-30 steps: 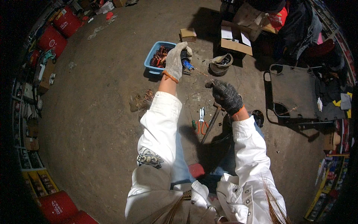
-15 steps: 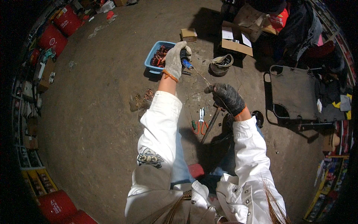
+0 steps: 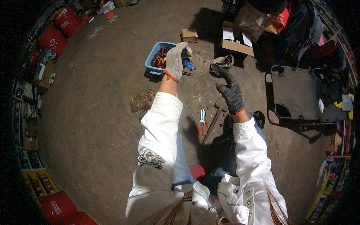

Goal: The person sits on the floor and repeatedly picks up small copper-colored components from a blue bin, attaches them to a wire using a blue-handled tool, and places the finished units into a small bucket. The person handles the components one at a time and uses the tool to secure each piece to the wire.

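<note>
dark piece (image 3: 185,56); blue end (image 3: 189,66) (bright)

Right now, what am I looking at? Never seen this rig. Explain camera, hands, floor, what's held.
No machine: a person is working by hand. The view is from the left of two fisheye cameras on the person's head, looking down, so straight edges bend. The pale-gloved left hand holds a dark-and-blue object beside a blue tub of copper-coloured pieces. The dark-gloved right hand is at a round container; whether it grips anything is unclear. On the floor, nearer, lie a hammer and orange-handled cutters; beyond is an open cardboard box.
</note>
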### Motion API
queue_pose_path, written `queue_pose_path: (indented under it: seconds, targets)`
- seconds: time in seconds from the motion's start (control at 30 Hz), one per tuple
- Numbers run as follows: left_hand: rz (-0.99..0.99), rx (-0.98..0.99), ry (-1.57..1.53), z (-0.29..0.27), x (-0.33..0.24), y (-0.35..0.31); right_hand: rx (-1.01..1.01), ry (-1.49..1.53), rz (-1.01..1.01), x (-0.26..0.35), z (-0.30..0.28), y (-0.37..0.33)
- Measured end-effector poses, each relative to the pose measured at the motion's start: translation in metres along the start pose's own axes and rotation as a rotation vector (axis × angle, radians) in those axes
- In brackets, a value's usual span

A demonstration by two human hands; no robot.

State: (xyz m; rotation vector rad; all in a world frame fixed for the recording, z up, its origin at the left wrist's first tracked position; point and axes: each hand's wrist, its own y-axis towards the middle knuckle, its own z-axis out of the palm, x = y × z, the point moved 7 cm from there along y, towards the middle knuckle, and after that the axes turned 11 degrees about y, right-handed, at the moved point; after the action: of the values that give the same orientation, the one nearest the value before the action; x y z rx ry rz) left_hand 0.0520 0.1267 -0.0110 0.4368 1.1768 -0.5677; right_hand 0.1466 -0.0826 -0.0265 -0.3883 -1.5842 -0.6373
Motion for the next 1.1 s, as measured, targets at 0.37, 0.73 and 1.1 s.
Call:
queue_pose_path:
  seconds: [0.37, 0.73, 1.1]
  targets:
    - [-0.239, -0.319, 0.21, -0.028, 0.033, 0.009, 0.219, 0.366, -0.096, 0.018, 0.0, -0.017]
    - [-0.116, -0.551, 0.395, -0.047, 0.013, 0.004, 0.009, 0.485, -0.362, 0.043, -0.019, 0.004]
    - [-0.16, -0.728, 0.007, -0.069, 0.01, 0.001, 0.147, 0.087, -0.297, 0.048, -0.034, -0.023]
